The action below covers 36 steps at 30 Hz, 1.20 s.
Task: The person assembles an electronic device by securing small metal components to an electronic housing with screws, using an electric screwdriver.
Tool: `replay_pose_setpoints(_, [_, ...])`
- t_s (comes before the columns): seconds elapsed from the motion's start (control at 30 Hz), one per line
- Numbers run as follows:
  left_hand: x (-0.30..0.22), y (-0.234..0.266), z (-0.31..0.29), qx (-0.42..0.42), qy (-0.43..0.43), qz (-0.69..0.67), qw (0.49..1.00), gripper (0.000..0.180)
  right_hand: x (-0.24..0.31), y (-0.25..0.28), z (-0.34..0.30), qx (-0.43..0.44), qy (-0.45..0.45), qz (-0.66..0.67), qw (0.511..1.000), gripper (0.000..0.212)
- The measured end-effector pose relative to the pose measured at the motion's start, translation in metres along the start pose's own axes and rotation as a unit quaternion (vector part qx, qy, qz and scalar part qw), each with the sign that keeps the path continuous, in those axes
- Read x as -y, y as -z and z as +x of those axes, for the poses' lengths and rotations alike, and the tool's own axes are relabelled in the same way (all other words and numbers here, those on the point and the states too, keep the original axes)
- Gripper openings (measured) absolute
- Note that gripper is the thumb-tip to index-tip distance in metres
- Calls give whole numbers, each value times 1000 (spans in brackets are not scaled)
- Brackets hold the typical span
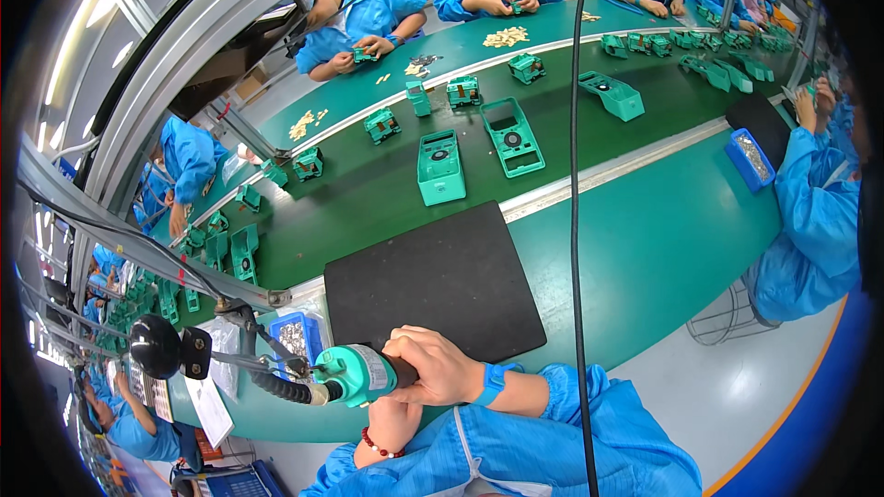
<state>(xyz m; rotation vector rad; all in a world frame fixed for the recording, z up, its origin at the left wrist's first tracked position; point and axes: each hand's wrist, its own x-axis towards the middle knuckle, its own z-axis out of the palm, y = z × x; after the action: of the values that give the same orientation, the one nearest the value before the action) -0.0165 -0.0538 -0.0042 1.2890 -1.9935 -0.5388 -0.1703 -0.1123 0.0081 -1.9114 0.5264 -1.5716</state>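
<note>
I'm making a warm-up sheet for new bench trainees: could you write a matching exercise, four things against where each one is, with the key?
Things
1. Green-and-black tool
2. Black mat
3. Beaded bracelet
4. Blue wristband

Places
A. Around the person's right wrist
B. Gripped in the person's right hand
C. Around the person's left wrist
D. Lying flat, just beyond the right hand

Right pairs: 1-B, 2-D, 3-C, 4-A

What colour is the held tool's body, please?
The tool is mainly green; the head view shows it.
</note>
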Motion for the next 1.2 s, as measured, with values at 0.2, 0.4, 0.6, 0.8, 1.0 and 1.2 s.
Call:
replay_pose_setpoints(0.2, [7,4,-3,16,-25,42,999,23,-5,-2,-2,3,0,-7,1000,51])
replay_pose_setpoints(0.4, [5,2,-4,7,11,-9,1000,6,-5,-3,-3,10,-12,-18,1000,54])
replay_pose_setpoints(0.6, [8,1,-5,-2,-22,-22,1000,24,0,-9,-4,1,-28,7,1000,50])
replay_pose_setpoints(0.8, [3,-8,5,-5,-29,-104,994,30,-3,-7,-12,2,-47,21,999,62])
replay_pose_setpoints(1.0, [12,-11,6,4,-59,-62,996,29,-5,-2,-12,17,-59,12,998,65])
replay_pose_setpoints(1.2, [-2,-8,23,52,-32,-93,994,39,-11,4,-17,-27,-50,19,998,54])
